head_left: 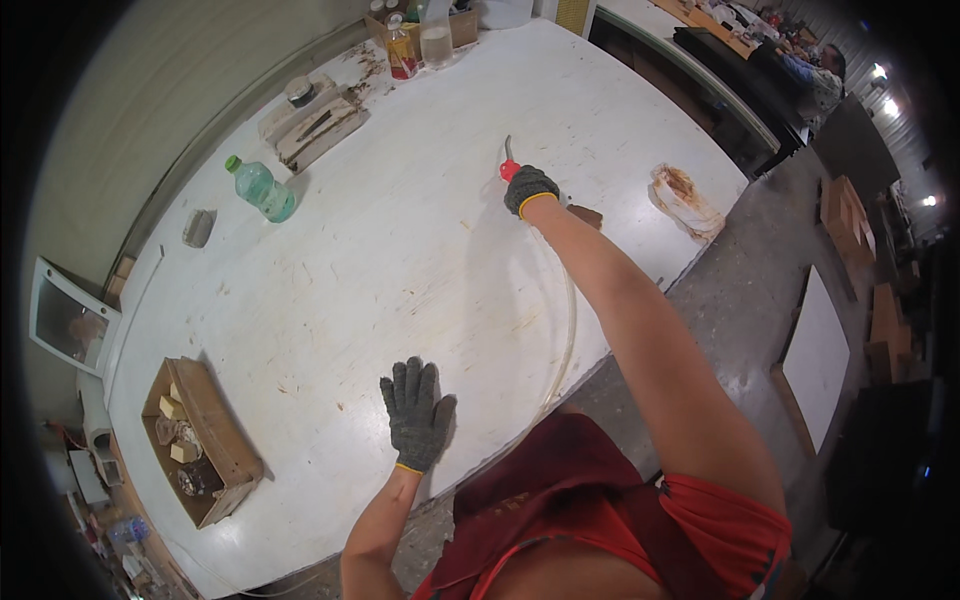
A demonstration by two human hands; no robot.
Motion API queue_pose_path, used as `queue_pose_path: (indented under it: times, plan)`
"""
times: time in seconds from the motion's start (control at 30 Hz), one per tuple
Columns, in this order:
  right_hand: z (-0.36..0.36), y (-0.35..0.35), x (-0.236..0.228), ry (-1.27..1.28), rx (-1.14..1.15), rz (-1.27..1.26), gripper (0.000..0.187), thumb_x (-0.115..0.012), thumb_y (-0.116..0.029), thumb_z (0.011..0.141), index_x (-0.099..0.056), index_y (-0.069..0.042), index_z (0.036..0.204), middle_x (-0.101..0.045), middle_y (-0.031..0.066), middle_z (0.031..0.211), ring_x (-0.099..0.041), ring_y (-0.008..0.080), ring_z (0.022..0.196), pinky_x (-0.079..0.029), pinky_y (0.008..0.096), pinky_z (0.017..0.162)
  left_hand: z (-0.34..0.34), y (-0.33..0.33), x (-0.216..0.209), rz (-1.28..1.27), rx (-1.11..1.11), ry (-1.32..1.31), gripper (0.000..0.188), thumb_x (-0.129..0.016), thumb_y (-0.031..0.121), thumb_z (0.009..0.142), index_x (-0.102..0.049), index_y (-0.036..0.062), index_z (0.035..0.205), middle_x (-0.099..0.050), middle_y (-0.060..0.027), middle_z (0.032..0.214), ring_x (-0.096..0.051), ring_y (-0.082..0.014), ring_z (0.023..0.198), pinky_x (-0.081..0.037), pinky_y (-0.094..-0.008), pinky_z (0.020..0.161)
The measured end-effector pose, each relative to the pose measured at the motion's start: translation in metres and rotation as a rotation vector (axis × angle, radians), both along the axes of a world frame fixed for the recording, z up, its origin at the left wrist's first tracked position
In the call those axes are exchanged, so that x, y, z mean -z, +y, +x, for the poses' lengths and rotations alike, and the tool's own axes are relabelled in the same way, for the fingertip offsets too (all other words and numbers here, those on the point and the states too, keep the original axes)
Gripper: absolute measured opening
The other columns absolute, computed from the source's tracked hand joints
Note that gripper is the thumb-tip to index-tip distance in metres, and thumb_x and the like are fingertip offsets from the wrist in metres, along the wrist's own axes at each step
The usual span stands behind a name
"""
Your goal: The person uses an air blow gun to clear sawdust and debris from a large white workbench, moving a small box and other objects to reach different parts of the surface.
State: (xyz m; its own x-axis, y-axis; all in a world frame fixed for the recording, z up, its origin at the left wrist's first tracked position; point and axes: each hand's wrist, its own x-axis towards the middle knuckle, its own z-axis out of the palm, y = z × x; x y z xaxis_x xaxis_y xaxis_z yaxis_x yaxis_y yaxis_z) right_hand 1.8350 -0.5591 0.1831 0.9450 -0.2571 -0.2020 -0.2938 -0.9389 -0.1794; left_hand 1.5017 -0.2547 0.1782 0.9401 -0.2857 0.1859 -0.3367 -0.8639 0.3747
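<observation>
My right hand (531, 190), in a dark grey knit glove with a yellow cuff, is closed around a red air blow gun (509, 170). The gun's bent metal nozzle points toward the far side of the white table (400, 270). From under my right arm a pale hose (570, 330) runs back to the near table edge. My left hand (412, 415), gloved alike, lies flat near the front edge with its fingers spread and nothing in it. A small brown piece (585, 215), partly hidden by my right forearm, lies beside that wrist.
A stained white cloth (687, 203) lies at the right edge. On the left are a green bottle (262, 190), a grey block (199, 228) and a cardboard box (218, 440) holding small blocks. Bottles and a jar (436, 44) stand at the back. A person (825, 80) is far right.
</observation>
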Motion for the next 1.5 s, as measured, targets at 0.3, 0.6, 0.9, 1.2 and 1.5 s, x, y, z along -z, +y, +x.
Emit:
queue_pose_path:
  times: [0.3, 0.6, 0.9, 1.2, 1.5]
  plan:
    - [0.004, -0.019, -0.025, 0.005, 0.003, 0.067, 0.034, -0.058, -0.019, 0.076, -0.064, -0.006, 0.107, -0.062, 0.02, 0.114, -0.06, 0.0336, 0.108, -0.05, 0.0409, 0.089, 0.007, -0.01, 0.001, 0.058, -0.057, -0.012, 0.055, -0.063, 0.031, 0.083, -0.05, 0.0086, 0.131, -0.041, -0.016, 0.142, -0.032, -0.0373, 0.134, -0.016, -0.054, 0.112]
    - [-0.188, 0.006, -0.045, 0.059, -0.314, 0.229, 0.032, -0.056, -0.015, 0.075, -0.052, -0.001, 0.103, -0.062, 0.0229, 0.1, -0.062, 0.038, 0.095, -0.049, 0.0471, 0.082, 0.004, -0.01, 0.002, 0.073, -0.061, -0.014, 0.051, -0.062, 0.027, 0.086, -0.049, 0.0096, 0.132, -0.041, -0.0145, 0.142, -0.032, -0.0348, 0.134, -0.017, -0.0516, 0.112]
    - [-0.218, -0.053, -0.031, -0.038, -0.082, 0.089, 0.032, -0.052, -0.016, 0.079, -0.05, -0.002, 0.108, -0.061, 0.0223, 0.1, -0.062, 0.0385, 0.093, -0.05, 0.0474, 0.081, 0.007, -0.013, 0.004, 0.022, -0.062, -0.026, 0.053, -0.064, 0.024, 0.085, -0.048, 0.0112, 0.134, -0.04, -0.0129, 0.144, -0.031, -0.0334, 0.136, -0.016, -0.0502, 0.113]
    - [-0.198, -0.049, -0.035, 0.024, 0.03, 0.116, 0.035, -0.053, -0.017, 0.078, -0.05, 0.0, 0.109, -0.06, 0.0239, 0.106, -0.061, 0.038, 0.1, -0.049, 0.0453, 0.087, 0.008, -0.011, 0.005, 0.014, -0.065, -0.018, 0.051, -0.063, 0.026, 0.086, -0.05, 0.0114, 0.133, -0.041, -0.013, 0.144, -0.031, -0.0326, 0.136, -0.016, -0.0493, 0.113]
    - [-0.289, -0.06, -0.056, -0.331, -0.368, 0.165, 0.046, -0.057, -0.019, 0.073, -0.045, 0.0, 0.113, -0.058, 0.0225, 0.099, -0.062, 0.0377, 0.091, -0.05, 0.0486, 0.077, 0.007, -0.012, 0.004, 0.022, -0.064, -0.018, 0.053, -0.063, 0.026, 0.086, -0.048, 0.0086, 0.134, -0.041, -0.0135, 0.143, -0.03, -0.0335, 0.136, -0.016, -0.0493, 0.113]
